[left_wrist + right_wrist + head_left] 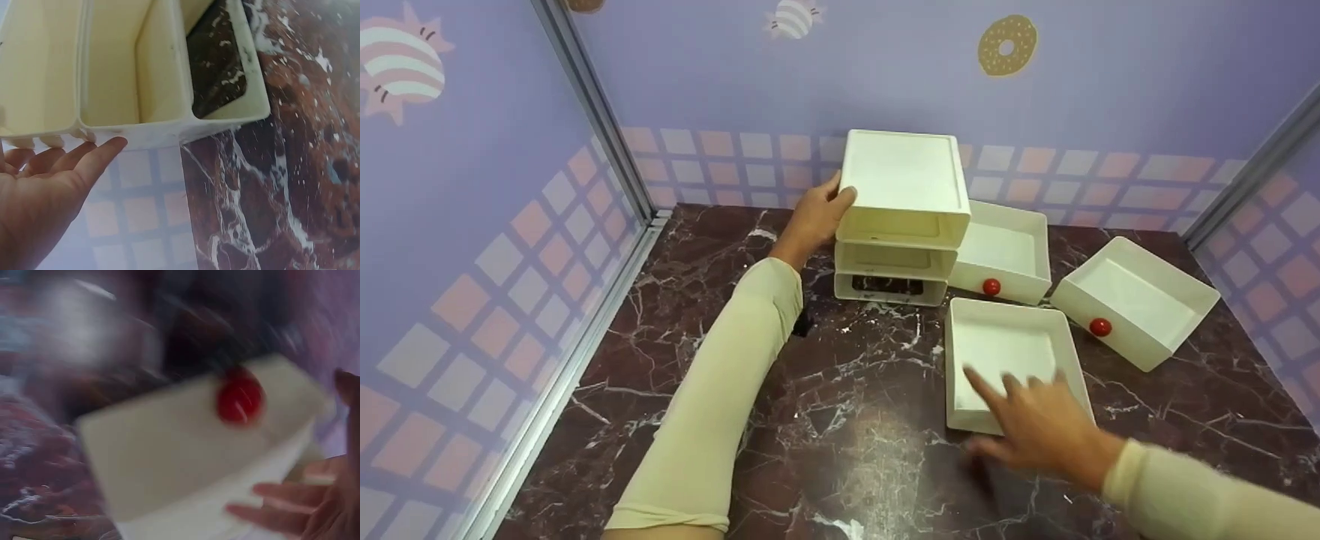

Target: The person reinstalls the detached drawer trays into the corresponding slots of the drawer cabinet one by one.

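While your left grip (817,216), fingers uncurled, touched the left side of the cabinet (904,169), your right grip (1035,424), fingers apart, was nearer the near drawer (997,337), which lay just beyond it, near-right of the cabinet.

The person's left sleeve (705,405) is a plain, pale cream-yellow tube of smooth, close-fitting cloth, open at both ends. Near the wrist the fabric bulges slightly (whatever lies beneath is hidden), and the far end finishes in a thin, wrinkled hem (671,519) with bare arm (664,533) beyond. The matching right sleeve (1207,491), softly blurred, has a rounded, band-like cuff (1121,469). The left hand (814,217) and right hand (1035,426) are bare.
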### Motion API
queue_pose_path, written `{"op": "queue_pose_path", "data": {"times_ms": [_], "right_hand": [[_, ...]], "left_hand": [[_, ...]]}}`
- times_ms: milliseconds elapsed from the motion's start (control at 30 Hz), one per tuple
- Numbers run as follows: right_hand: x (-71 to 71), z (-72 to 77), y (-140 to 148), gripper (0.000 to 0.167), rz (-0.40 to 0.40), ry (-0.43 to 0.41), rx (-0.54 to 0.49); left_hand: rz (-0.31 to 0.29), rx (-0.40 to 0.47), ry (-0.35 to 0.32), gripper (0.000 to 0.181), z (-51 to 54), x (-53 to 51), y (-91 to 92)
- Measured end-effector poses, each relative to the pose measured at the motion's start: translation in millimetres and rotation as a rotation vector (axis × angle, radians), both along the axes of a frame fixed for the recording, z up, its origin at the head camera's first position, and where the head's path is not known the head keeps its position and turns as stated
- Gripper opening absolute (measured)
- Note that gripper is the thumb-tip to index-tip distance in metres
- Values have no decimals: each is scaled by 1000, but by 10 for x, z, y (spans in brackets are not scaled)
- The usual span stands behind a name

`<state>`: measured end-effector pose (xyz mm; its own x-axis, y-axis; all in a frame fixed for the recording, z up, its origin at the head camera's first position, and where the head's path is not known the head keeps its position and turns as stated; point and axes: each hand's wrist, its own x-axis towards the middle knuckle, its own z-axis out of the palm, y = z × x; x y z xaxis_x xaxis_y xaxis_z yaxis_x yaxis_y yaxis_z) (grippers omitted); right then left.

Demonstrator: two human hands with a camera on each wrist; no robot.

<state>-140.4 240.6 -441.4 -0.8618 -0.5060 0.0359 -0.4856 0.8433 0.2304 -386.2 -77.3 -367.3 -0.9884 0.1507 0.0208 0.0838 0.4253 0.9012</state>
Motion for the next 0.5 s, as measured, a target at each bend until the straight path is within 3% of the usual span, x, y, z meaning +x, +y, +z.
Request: {"op": "queue_pose_path", "data": {"times_ms": [100, 233, 433, 500], "right_hand": [[282, -222, 121, 97, 28, 143, 94], [407, -412, 233, 84, 72, 293, 65], [444, -428, 294, 104, 140, 259, 93], [445, -422, 304, 104, 171, 256, 99]], "left_hand": [[0, -23, 22, 69, -3, -12, 25], [16, -36, 32, 68, -1, -29, 54], [19, -59, 33, 68, -11, -9, 39], [18, -71, 27, 68, -11, 6, 24]]}}
